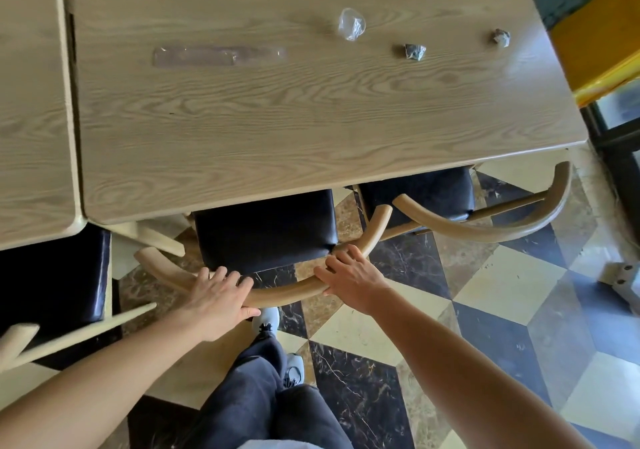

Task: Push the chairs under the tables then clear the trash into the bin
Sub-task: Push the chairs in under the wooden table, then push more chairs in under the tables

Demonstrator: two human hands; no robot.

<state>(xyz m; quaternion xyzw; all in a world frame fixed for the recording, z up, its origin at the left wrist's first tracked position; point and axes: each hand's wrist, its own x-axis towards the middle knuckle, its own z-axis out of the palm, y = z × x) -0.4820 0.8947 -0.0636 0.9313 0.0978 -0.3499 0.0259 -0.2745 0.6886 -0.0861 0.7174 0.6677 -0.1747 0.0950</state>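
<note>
Dark trouser legs (263,400) and grey shoes (266,320) stand nearest the camera on a checkered marble floor (485,310). From the head view, both bare forearms reach forward to the curved wooden backrest of the middle chair (287,291). Left hand (216,299) wraps over the left part of that rail, fingers on top and thumb underneath, gripping it. Right hand (349,277) clasps the right part of the same rail, fingers curled over its top. This chair's black seat (265,230) sits partly beneath the near edge of the wooden table (277,119). A second chair (485,227) stands at the table's near right corner, its seat also partly under the edge. A third chair (52,275) sits under the near edge of the neighbouring table (31,102) on the left. Trash lies toward the far right of the tabletop: a crumpled clear wrapper (351,24), a dark wad (414,51) and a second wad (501,37) near the right edge. A flat clear plastic strip (218,55) lies left of them.
</note>
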